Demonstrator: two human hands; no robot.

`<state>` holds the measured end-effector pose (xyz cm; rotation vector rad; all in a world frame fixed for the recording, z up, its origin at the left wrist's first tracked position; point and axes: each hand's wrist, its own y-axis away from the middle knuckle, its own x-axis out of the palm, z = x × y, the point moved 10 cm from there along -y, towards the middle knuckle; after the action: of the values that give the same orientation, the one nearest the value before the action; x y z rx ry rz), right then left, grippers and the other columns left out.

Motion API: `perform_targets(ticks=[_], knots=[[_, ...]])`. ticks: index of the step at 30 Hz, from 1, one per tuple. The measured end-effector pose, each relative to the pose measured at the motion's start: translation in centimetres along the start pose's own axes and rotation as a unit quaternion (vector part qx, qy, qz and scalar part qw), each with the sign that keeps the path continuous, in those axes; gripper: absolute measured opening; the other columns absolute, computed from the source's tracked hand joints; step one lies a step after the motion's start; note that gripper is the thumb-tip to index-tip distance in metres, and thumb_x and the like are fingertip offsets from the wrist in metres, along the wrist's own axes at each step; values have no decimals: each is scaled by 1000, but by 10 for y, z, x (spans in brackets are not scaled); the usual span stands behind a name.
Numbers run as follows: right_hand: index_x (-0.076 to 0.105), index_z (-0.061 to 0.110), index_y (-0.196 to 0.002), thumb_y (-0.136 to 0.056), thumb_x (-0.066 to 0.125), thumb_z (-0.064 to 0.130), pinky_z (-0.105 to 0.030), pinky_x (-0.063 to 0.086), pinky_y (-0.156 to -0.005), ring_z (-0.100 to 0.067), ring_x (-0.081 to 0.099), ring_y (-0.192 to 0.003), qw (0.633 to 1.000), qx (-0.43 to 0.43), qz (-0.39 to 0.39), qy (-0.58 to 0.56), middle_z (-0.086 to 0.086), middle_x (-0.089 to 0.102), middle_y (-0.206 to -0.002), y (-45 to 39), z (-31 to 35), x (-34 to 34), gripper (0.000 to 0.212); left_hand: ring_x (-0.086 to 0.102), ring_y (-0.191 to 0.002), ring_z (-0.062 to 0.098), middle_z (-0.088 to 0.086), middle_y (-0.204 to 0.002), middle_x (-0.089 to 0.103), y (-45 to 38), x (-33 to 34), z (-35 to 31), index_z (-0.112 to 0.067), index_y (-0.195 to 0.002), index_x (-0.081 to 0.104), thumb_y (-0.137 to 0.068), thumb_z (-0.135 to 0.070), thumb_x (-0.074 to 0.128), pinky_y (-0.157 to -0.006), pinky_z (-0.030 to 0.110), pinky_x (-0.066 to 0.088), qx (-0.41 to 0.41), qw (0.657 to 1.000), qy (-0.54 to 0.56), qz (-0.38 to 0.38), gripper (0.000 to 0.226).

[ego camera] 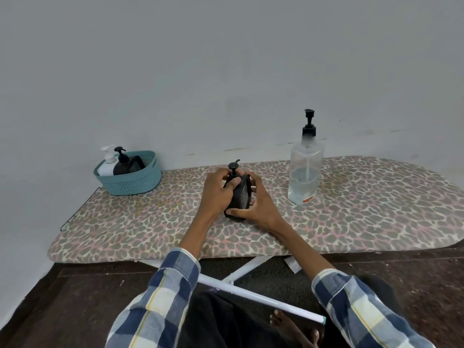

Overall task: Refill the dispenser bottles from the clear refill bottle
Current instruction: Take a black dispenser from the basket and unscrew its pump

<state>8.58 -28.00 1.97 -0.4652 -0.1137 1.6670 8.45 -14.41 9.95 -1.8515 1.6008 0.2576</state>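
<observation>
The black dispenser bottle [240, 197] stands left of the clear refill bottle [305, 172]; its label print is unreadable. The left hand [219, 192] curls around its pump neck, while the right hand [256, 204] grips its body, thumb at the base.

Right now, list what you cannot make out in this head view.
- Black dispenser bottle: fill level, opaque body; label print too small; left hand and right hand cover its sides.
- White bottle and black bottle: lower parts behind the teal basket wall.
- Clear refill bottle: neck blurred.
</observation>
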Motion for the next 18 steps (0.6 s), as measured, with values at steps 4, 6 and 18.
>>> perform_targets(ticks=[4, 6, 18], knots=[[33, 51, -144, -58, 101, 51, 0, 43, -90, 18, 52, -122, 1000, -9, -18, 14, 37, 52, -129, 4, 6, -2, 109, 69, -92, 5, -12, -100, 74, 11, -13, 8, -24, -100, 73, -78, -48, 91, -81, 23, 55, -41, 992, 19, -115, 37], [33, 56, -140, -60, 100, 51, -1, 44, -91, 14, 54, -124, 999, -19, -21, 18, 40, 52, -128, 5, 11, -3, 104, 68, -87, -1, -17, -94, 71, 15, -11, 7, -28, -97, 66, -72, -55, 93, -74, 20, 55, -47, 989, 38, -136, 45], [33, 49, -146, -57, 100, 59, -4, 50, -85, 13, 58, -120, 1000, 5, -18, -3, 31, 54, -132, 5, 5, -5, 112, 67, -113, 14, -6, -120, 72, 15, 2, 17, -21, -119, 74, -88, -27, 87, -102, 46, 58, -48, 987, 144, -51, 35]])
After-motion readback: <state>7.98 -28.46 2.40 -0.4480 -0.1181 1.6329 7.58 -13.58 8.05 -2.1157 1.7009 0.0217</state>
